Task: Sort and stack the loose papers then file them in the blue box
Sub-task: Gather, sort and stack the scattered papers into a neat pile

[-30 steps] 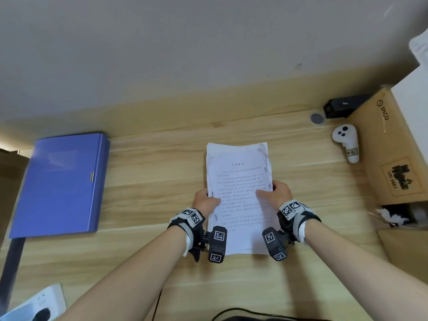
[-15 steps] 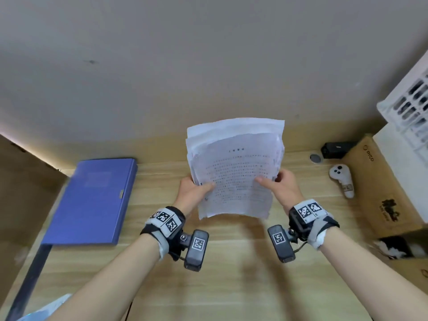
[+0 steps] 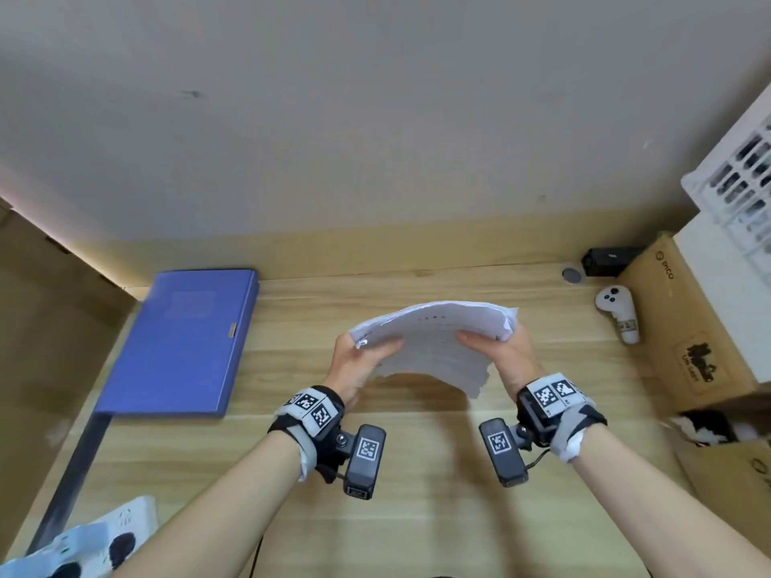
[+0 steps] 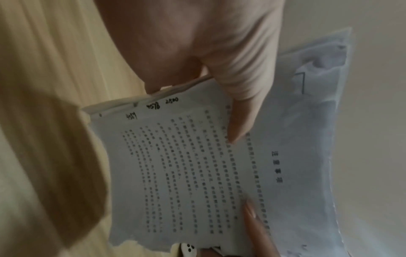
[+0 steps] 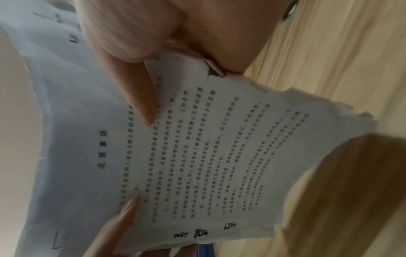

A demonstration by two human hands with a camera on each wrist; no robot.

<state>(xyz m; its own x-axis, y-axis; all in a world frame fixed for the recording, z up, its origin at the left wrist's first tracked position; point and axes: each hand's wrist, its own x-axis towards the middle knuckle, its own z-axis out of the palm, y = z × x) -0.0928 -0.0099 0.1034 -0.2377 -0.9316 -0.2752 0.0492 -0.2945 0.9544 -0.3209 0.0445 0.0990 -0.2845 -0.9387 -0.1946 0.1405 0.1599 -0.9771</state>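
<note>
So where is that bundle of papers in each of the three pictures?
Head view: the papers are at centre, held above the desk between the left hand and right hand.
Left wrist view: the papers fill the centre and right.
Right wrist view: the papers fill the centre and left.
Shared landmark: the handwritten numbers along one edge show in both wrist views.
</note>
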